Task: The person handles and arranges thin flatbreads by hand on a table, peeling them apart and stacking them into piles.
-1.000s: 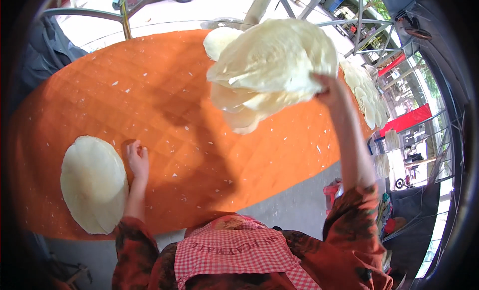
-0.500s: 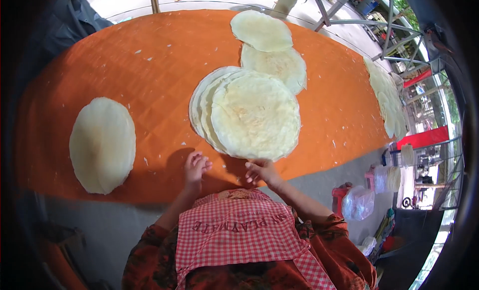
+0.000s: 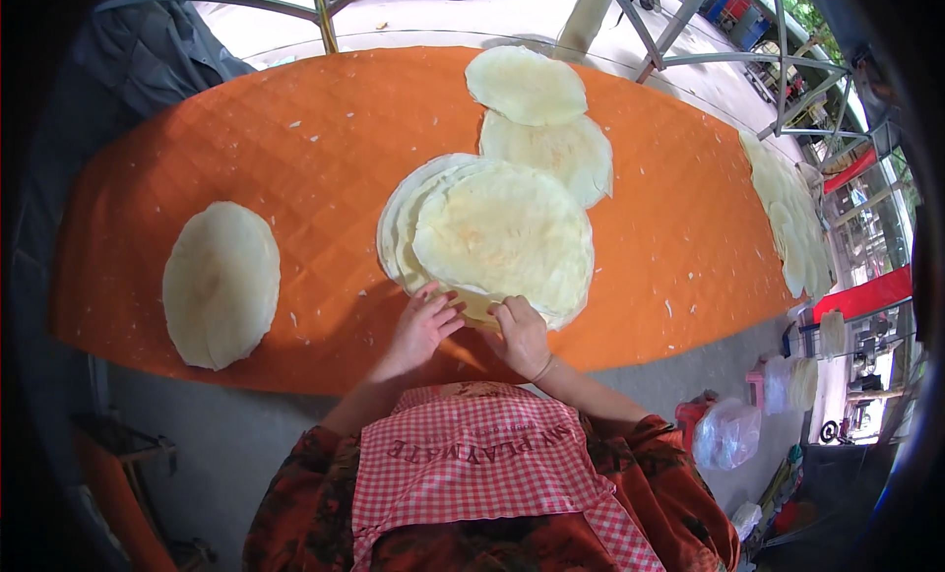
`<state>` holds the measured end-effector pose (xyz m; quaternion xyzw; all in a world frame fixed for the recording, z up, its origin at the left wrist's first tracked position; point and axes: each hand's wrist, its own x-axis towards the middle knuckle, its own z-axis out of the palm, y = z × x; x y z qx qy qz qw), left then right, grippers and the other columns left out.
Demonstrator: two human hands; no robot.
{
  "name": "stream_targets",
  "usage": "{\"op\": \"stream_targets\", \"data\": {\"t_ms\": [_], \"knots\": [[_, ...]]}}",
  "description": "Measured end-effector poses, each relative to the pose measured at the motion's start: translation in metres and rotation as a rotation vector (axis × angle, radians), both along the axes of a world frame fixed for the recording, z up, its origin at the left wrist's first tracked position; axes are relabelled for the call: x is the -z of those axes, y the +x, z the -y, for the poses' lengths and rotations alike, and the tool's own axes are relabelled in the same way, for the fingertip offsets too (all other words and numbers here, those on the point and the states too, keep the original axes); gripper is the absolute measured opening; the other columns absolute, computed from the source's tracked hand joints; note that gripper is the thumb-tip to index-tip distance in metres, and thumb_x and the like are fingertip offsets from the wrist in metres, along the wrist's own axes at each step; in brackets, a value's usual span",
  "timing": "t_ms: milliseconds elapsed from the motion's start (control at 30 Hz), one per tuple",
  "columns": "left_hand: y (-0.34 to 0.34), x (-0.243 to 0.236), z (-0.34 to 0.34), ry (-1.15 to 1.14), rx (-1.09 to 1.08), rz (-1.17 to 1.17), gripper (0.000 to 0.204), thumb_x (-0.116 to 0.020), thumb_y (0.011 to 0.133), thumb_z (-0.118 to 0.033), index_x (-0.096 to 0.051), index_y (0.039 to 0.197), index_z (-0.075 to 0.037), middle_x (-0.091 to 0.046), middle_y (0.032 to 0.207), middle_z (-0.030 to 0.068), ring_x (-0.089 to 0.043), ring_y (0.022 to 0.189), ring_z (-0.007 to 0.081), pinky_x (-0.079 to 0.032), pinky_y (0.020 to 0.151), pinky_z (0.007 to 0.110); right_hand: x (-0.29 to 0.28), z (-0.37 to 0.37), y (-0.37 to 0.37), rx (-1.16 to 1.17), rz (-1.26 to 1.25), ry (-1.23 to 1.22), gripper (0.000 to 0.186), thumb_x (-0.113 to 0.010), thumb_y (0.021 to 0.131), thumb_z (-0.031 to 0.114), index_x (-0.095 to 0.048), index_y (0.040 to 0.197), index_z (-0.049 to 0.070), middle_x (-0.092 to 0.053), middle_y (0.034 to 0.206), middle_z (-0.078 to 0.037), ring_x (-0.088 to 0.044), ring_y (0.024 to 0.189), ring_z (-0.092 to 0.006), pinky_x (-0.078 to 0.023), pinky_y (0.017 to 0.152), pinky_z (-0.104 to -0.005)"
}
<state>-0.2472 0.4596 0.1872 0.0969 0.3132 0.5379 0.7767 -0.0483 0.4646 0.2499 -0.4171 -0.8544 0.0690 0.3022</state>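
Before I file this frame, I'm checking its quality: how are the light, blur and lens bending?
In the head view, the ground beyond the orange table is glaringly washed out; in the head view, soft shadow darkens the table by the left hand and right hand, which look fairly sharp; in the head view, the table's edge bows and black fills the corners.

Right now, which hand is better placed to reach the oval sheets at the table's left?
Probably the left hand: it is nearer those oval sheets. The right hand is farther across; both are at the middle pile.
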Motion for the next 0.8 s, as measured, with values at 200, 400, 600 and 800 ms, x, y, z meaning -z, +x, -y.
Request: {"op": "stream_targets", "data": {"t_ms": [200, 400, 600, 800], "knots": [[0.006, 0.007, -0.001, 0.077, 0.038, 0.182, 0.046, -0.049, 0.094, -0.013, -0.029, 0.135, -0.011, -0.045, 0.13, 0.016, -0.05, 0.117, 0.032, -0.041, 0.099, 0.048, -0.022, -0.007, -0.006, 0.071, 0.116, 0.108, 0.047, -0.073, 0.064, 0.012, -0.053, 0.106, 0.004, -0.058, 0.1, -0.014, -0.057, 0.089, -0.0301, -0.048, 0.067, -0.0378], [0.025, 0.015, -0.002, 0.026, 0.032, -0.011, 0.04, -0.051, 0.094, -0.012, -0.037, 0.132, -0.01, -0.044, 0.131, 0.0136, -0.049, 0.119, 0.0291, -0.042, 0.1, 0.047, 0.039, -0.103, 0.059, 0.239, 0.1, -0.326, 0.014, -0.057, 0.078, 0.014, -0.067, 0.073, 0.005, -0.063, 0.071, -0.021, -0.062, 0.064, -0.0368, -0.049, 0.063, -0.0471], [0.016, 0.039, 0.009, -0.009, -0.103, -0.498, 0.037, -0.056, 0.09, -0.007, -0.044, 0.125, -0.005, -0.052, 0.11, 0.0066, -0.056, 0.099, 0.0172, -0.05, 0.085, 0.033, -0.174, -0.148, 0.05, 0.256, 0.114, 0.02, 0.01, -0.057, 0.079, 0.007, -0.066, 0.08, 0.003, -0.063, 0.076, -0.019, -0.061, 0.07, -0.0371, -0.05, 0.063, -0.0433], [0.033, 0.036, 0.002, 0.045, -0.244, -0.488, 0.036, -0.056, 0.088, -0.005, -0.046, 0.123, -0.004, -0.052, 0.105, 0.004, -0.055, 0.093, 0.014, -0.049, 0.079, 0.028, -0.039, -0.081, 0.043, 0.032, 0.346, 0.062, 0.024, -0.053, 0.07, 0.002, -0.06, 0.092, 0.007, -0.062, 0.087, -0.01, -0.061, 0.079, -0.0275, -0.051, 0.062, -0.0384]]}}
